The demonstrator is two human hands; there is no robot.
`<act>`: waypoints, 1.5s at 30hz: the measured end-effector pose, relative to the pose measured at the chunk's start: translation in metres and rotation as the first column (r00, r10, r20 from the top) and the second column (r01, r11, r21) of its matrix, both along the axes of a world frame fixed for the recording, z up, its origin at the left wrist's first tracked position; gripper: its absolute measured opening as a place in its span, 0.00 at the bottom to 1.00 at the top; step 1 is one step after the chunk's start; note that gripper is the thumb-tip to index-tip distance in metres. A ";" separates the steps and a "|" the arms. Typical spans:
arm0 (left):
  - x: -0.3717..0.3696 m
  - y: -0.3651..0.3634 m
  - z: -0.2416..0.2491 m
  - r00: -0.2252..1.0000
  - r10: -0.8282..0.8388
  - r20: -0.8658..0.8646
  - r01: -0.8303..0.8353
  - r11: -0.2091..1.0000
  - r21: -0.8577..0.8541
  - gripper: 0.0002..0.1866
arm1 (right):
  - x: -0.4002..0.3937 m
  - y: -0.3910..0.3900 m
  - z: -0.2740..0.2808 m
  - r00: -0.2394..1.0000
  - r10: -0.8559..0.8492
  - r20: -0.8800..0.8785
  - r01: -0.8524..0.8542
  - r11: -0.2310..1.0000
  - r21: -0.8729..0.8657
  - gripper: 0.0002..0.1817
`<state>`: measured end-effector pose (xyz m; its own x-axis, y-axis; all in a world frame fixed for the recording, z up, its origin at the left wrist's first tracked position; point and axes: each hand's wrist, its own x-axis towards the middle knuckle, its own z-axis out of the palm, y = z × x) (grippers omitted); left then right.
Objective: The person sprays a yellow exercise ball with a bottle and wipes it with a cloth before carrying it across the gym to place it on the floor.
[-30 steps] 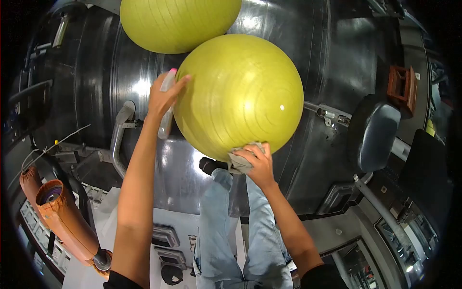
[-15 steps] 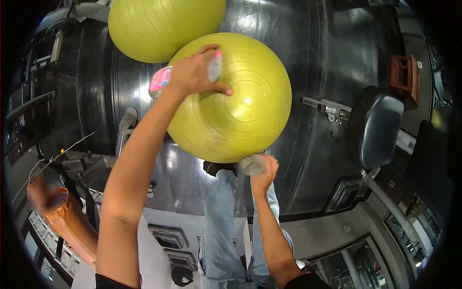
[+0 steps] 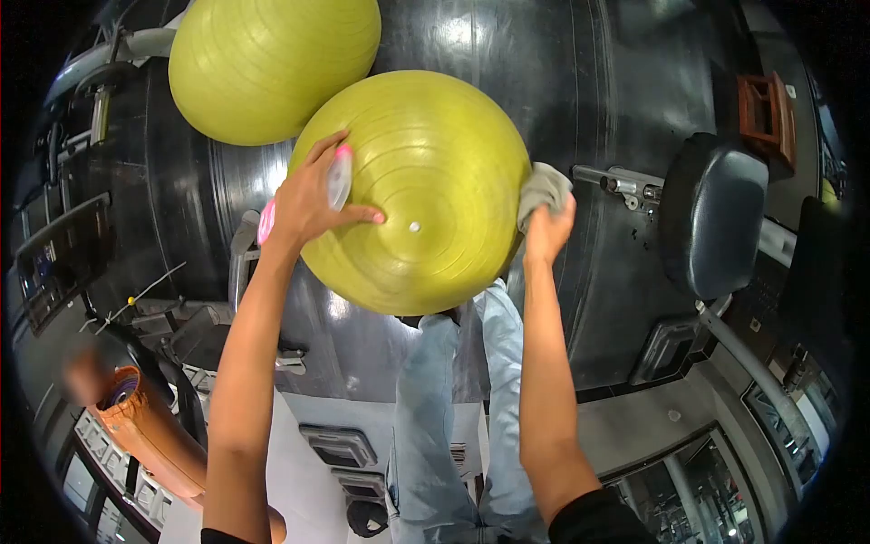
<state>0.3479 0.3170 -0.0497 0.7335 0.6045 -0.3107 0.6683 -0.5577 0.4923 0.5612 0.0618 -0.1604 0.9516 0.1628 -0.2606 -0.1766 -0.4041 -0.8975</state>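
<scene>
A large yellow-green exercise ball point(image 3: 435, 172) rests on the dark floor before my legs. My left hand point(image 3: 306, 201) is at its left side, wrapped round a clear bottle point(image 3: 340, 179) with a pink label, the thumb and fingertips against the ball. At the ball's right edge, my right hand point(image 3: 549, 228) grips a grey cloth point(image 3: 544, 192) that touches the ball's surface. A second yellow-green ball point(image 3: 272, 68) stands behind, at the upper left, beside the first one.
To the right are a black padded seat point(image 3: 720, 218), a metal bar point(image 3: 625, 186) and a small wooden stand point(image 3: 766, 118). Gym equipment point(image 3: 68, 254) lines the left side. Another person point(image 3: 149, 426) in orange-brown is at the lower left.
My right hand has moved with the cloth from the ball's bottom edge up to its right side. My left hand, still holding the bottle, appears lower and further left, and both balls appear shifted left.
</scene>
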 end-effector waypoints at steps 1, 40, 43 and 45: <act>-0.011 -0.003 0.000 1.000 -0.002 0.001 0.002 1.000 0.000 0.66 | 0.002 0.008 0.007 0.993 0.117 -0.034 -0.122 0.974 -0.191 0.23; -0.121 -0.166 -0.041 0.672 0.740 0.031 -0.699 0.647 -0.305 0.40 | -0.023 0.161 0.074 0.323 0.882 0.344 -0.572 0.471 -0.671 0.21; -0.111 -0.160 -0.043 0.658 0.745 0.112 -0.702 0.660 -0.266 0.41 | -0.051 0.186 0.078 0.061 0.940 0.335 -0.659 0.290 -0.694 0.21; -0.101 -0.157 -0.044 0.674 0.730 0.116 -0.674 0.672 -0.307 0.40 | -0.078 0.197 0.087 -0.049 0.963 0.265 -0.738 0.144 -0.659 0.20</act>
<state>0.2466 0.1600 -0.0933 0.1807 0.9011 -0.3941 0.6775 0.1764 0.7141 0.4834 0.2590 -0.0732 0.0086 0.9992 -0.0384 0.9107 -0.0237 -0.4123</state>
